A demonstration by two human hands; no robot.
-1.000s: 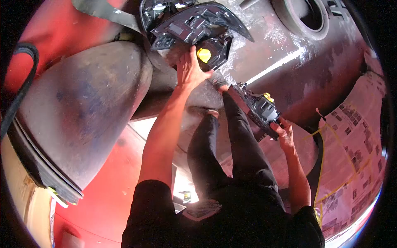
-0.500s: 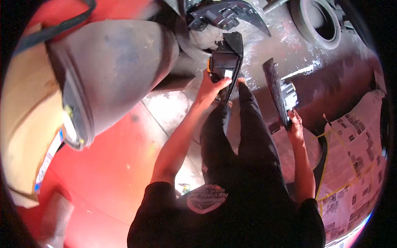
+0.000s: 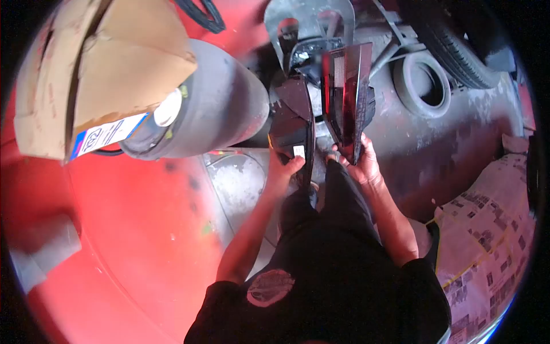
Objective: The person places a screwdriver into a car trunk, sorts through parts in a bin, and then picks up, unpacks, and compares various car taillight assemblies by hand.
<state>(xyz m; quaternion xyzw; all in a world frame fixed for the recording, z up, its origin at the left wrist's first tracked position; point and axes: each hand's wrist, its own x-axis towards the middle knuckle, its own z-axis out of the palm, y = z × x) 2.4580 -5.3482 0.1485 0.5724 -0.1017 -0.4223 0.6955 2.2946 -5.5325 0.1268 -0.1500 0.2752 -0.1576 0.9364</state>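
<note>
My left hand is closed around the lower end of a black car light housing, its thumb beside a small white label. My right hand grips the bottom of a tail light with red and clear lens strips, held upright with its lens side toward the left. The two lights stand side by side in front of my legs, a narrow gap between them. Behind them lies another dark light part, partly hidden, by a grey chair.
To the left stand a grey drum and a large cardboard box. A tyre lies at the back right, near a second tyre. Newspaper-covered panels fill the right side. A red surface spreads at lower left.
My right hand has brought the tail light left and up, close to the other light, and turned it so its red lens shows. My left hand keeps its hold. The view has shifted.
</note>
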